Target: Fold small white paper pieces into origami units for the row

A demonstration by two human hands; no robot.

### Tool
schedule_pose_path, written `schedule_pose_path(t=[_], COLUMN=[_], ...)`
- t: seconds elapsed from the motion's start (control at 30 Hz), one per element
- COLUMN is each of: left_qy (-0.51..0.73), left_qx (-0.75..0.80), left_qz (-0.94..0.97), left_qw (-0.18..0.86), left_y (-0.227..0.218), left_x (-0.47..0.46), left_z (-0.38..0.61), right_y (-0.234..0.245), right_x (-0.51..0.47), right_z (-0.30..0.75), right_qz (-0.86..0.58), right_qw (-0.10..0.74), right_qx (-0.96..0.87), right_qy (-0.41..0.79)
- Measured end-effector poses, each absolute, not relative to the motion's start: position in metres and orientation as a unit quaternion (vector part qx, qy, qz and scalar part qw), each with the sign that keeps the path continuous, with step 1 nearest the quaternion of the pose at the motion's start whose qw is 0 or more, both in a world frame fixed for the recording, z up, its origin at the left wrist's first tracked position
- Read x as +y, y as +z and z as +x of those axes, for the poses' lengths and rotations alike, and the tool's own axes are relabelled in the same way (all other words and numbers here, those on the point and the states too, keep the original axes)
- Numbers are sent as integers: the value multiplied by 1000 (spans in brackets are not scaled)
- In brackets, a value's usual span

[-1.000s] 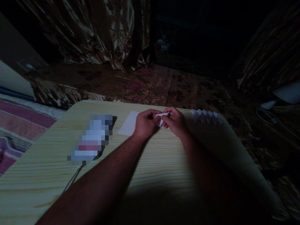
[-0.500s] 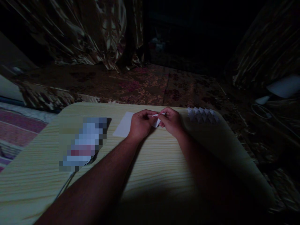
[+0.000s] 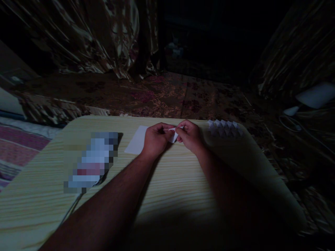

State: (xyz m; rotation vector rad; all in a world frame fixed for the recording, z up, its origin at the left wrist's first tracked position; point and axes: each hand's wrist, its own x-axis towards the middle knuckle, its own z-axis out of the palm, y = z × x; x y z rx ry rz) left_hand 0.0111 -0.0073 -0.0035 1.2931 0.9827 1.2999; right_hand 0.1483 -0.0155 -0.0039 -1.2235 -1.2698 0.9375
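A small folded piece of white paper (image 3: 173, 136) is held between both hands near the far edge of the wood-grain bench (image 3: 170, 184). It is pinched by the left hand (image 3: 157, 139) on one side and by the right hand (image 3: 189, 135) on the other, each grip being closed on it with thumb and fingers; whether the bench is touched by it cannot be told. With the hands taken as the clock's centre, a flat white sheet of paper (image 3: 134, 142) is seen at 9 o'clock, partly covered by the left hand. At 3 o'clock, small pointed paper pieces (image 3: 225, 128) are set out in close rows, dimly lit. Between 8 and 9 o'clock, beyond the sheet, a pixelated object (image 3: 92, 160) is laid, with a pale cable (image 3: 70, 209) seen at its near end. Patterned curtains (image 3: 125, 35) are hung at 11 o'clock.
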Motion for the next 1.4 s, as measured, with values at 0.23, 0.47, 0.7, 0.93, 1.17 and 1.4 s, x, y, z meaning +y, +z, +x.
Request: schedule_pose_path(t=[0.23,0.47,0.7,0.93,1.17,1.4], left_qy=[532,528,526,531,537,560], left_qx=[411,409,416,414,412,426], left_qz=[539,540,546,539,531,506], left_qw=[507,512,503,506,510,499], left_y=[-5,-4,-1,-1,-2,-1], left_x=[-6,-7,-8,-9,-7,-6], left_z=[10,10,10,11,11,10], right_y=[-4,-5,-6,-8,-5,0], right_x=[-15,-14,-14,-13,-15,-15], right_z=[148,148,148,148,146,148], right_qz=[-518,-520,-515,-507,-507,-480], right_qw=[544,538,545,550,553,566], right_qx=[-530,-535,-531,-536,-534,-503], right_qy=[393,392,395,391,391,444])
